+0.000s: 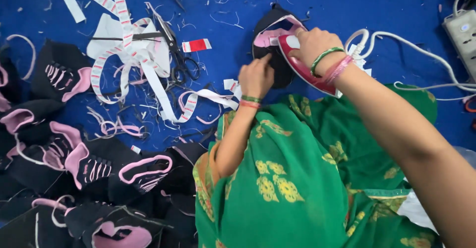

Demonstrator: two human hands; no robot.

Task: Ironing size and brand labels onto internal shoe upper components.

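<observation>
Right hand (315, 42) grips a pink iron (302, 64), left hand (256, 76) pins black fabric (277, 27) (scissors (176, 50) nearby).

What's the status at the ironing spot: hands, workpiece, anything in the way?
Right hand gripping red iron. Left hand pinning black-and-pink shoe upper. White cord beside the iron; scissors and strips lie clear.

Premises present as a small footwear or garment stitching workshop, worked at floor level. Evidence: blue work surface (347, 0) littered with thread offcuts; stacked black-and-pink shoe upper pieces (89, 168); loose label tape strips (124, 55); black scissors (176, 50); a red electric iron (302, 64); a power strip (463, 35) with white cables.
</observation>
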